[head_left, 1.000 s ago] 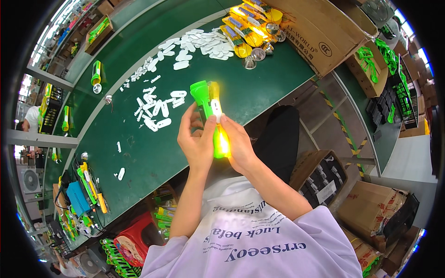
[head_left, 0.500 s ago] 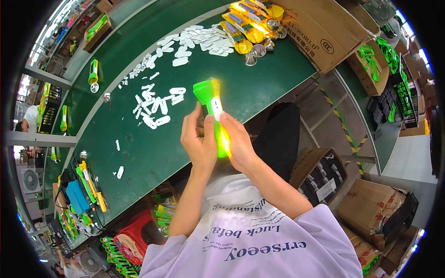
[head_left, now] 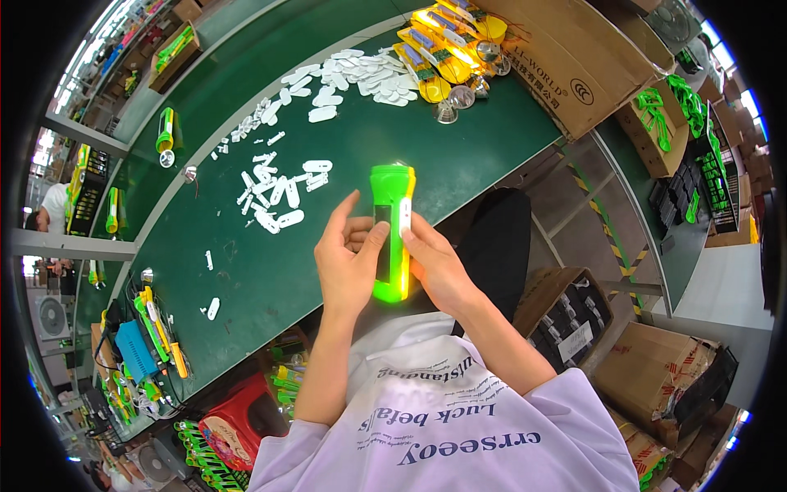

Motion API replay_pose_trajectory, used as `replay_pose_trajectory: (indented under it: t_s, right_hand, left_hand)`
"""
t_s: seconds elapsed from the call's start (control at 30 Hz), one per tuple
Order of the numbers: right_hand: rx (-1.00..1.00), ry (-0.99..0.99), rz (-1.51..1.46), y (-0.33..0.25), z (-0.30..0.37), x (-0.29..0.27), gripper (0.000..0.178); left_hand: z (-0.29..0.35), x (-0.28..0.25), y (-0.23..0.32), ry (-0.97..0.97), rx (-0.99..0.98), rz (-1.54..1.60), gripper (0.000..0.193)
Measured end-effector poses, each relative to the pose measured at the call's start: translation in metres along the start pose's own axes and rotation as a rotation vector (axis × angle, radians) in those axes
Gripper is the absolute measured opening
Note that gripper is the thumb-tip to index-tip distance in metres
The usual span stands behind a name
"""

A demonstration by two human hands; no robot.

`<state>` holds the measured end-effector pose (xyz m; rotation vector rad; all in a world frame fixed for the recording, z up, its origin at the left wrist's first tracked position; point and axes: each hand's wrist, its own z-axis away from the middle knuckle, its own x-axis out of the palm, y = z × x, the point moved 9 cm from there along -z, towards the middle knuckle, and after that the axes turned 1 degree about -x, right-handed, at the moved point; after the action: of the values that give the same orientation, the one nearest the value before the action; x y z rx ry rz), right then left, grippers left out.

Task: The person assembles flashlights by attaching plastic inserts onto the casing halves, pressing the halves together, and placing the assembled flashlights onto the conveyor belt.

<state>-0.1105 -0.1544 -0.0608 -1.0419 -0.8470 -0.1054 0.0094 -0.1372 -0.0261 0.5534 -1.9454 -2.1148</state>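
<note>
A green and yellow flashlight (head_left: pixel 392 193) is held upright between my two hands, its wide head pointing away from me. A dark panel shows on its green half and a white switch plate on its side. The lower body glows bright yellow. My left hand (head_left: pixel 351 261) grips the left side, thumb on the dark panel. On the other side my right hand (head_left: pixel 436 264) closes around the yellow half, with its thumb by the switch plate. Beyond lie loose white plastic parts (head_left: pixel 275 193) and a pile of white oval plates (head_left: pixel 369 75).
Yellow flashlight halves (head_left: pixel 443 57) with reflectors and wires lie at the far edge beside a large cardboard box (head_left: pixel 566 66). A blue device (head_left: pixel 136 351) and tools sit at the left. Below the green table (head_left: pixel 246 312) stands a red stool (head_left: pixel 238 426); an open carton (head_left: pixel 566 320) is at the right.
The flashlight has come nearer to me and turned, so the dark panel on its green half now shows. Both hands moved with it and still hold it.
</note>
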Motion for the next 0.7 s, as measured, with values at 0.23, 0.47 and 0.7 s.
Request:
replay_pose_trajectory:
  t_s: [0.23, 0.47, 0.7]
  right_hand:
    - [-0.136, 0.067, 0.511, -0.025, 0.019, -0.01, 0.061]
    - [-0.18, 0.286, 0.644, -0.041, 0.021, -0.028, 0.052]
    - [-0.11, 0.381, 0.326, -0.053, 0.042, -0.045, 0.037]
  left_hand:
    - [0.014, 0.026, 0.014, -0.165, -0.024, -0.19, 0.028]
    - [0.009, 0.043, 0.038, -0.19, 0.127, -0.316, 0.02]
    - [-0.149, -0.013, 0.049, 0.038, 0.476, -0.773, 0.015]
